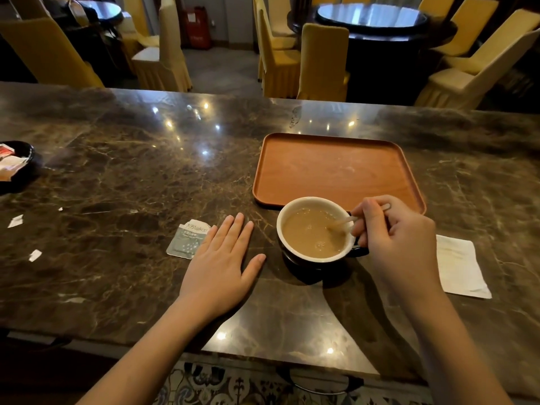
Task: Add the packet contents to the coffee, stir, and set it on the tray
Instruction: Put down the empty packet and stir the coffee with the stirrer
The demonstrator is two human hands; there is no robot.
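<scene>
A dark cup with a white inside stands on the marble counter, full of milky brown coffee. My right hand is closed on a pale stir stick whose lower end dips into the coffee. My left hand lies flat on the counter to the left of the cup, fingers spread, holding nothing. Its little-finger side overlaps a torn grey sugar packet. An orange-brown tray with nothing on it sits just behind the cup.
A white napkin lies to the right of my right wrist. A black dish with packets is at the far left edge. Small paper scraps lie on the left counter. Yellow-covered chairs stand beyond the counter.
</scene>
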